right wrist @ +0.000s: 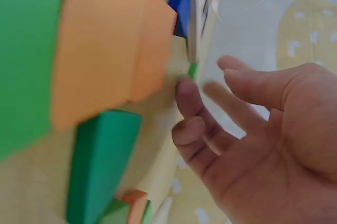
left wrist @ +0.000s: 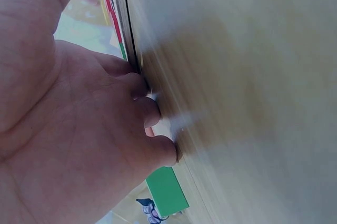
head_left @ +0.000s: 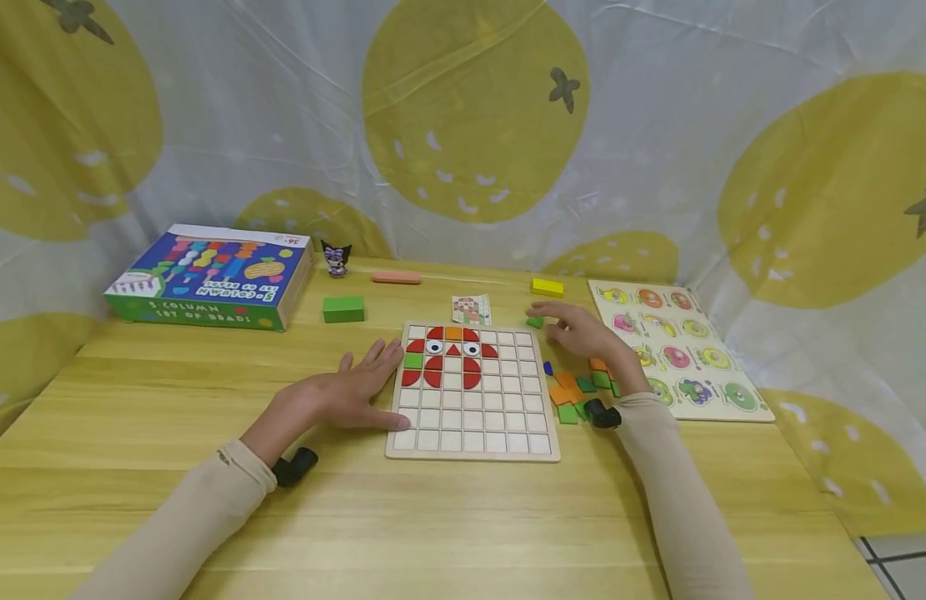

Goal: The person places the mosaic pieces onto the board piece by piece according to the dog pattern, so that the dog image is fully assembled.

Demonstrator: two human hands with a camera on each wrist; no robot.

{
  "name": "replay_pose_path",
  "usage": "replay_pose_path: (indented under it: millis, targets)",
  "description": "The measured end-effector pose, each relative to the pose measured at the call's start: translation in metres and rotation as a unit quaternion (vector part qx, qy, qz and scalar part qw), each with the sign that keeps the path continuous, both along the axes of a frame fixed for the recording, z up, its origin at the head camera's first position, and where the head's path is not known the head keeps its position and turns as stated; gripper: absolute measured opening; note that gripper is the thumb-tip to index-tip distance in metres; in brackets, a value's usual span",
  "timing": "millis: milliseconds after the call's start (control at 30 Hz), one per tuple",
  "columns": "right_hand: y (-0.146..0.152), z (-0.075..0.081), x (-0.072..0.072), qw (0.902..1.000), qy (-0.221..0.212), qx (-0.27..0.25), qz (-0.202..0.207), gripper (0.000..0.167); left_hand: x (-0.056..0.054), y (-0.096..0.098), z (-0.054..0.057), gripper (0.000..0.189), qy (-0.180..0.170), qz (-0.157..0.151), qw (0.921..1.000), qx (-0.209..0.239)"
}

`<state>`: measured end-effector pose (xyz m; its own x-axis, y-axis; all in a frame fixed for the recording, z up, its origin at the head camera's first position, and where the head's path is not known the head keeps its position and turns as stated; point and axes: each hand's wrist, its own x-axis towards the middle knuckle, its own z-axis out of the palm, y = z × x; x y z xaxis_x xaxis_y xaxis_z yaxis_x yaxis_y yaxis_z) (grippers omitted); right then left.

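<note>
A wooden grid board (head_left: 473, 417) lies mid-table with red, orange and green tiles and two eye tiles filling its top left. My left hand (head_left: 353, 387) lies flat on the table, fingers straight, against the board's left edge (left wrist: 124, 18); the left wrist view shows its fingertips (left wrist: 158, 110) pressed to the wood. My right hand (head_left: 578, 332) hovers just right of the board's top corner, fingers loose, holding nothing. A small green tile (head_left: 535, 322) lies right by its fingertips (right wrist: 187, 89). Loose orange tiles (right wrist: 110, 50), green tiles (right wrist: 100, 161) and a blue one (right wrist: 180, 8) lie under that wrist.
At the back left is a bead-set box (head_left: 207, 277), with a figurine (head_left: 336, 258), a green block (head_left: 343, 309), a pink block (head_left: 396, 277), a pattern card (head_left: 472, 309) and a yellow block (head_left: 547, 287) along the back. A fruit peg puzzle (head_left: 721, 412) lies at the right. A curtain hangs behind.
</note>
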<state>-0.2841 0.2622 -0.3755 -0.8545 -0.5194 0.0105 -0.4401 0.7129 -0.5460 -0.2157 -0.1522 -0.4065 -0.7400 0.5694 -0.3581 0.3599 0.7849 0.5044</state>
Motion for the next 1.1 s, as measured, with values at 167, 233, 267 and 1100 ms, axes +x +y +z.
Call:
replay_pose_path:
  millis: [167,233,267,1100]
  targets:
    - [0.005,-0.001,0.004,0.9991,0.003,-0.017,-0.040,0.031,-0.001,0.000,-0.001,0.136,0.000,-0.001,1.0000,-0.001]
    - [0.010,-0.001,0.005,0.9973,-0.002,-0.027,-0.068,0.029,-0.001,0.001,0.000,0.136,-0.001,-0.001,1.0000,-0.001]
    - [0.012,-0.002,0.005,0.9965,-0.006,-0.031,-0.078,0.029,0.000,0.001,0.000,0.137,-0.001,0.000,1.0000,0.000]
    - [-0.012,0.017,0.015,0.9935,-0.021,-0.070,-0.087,0.007,0.001,0.000,0.002,0.135,0.004,-0.003,1.0000,0.002]
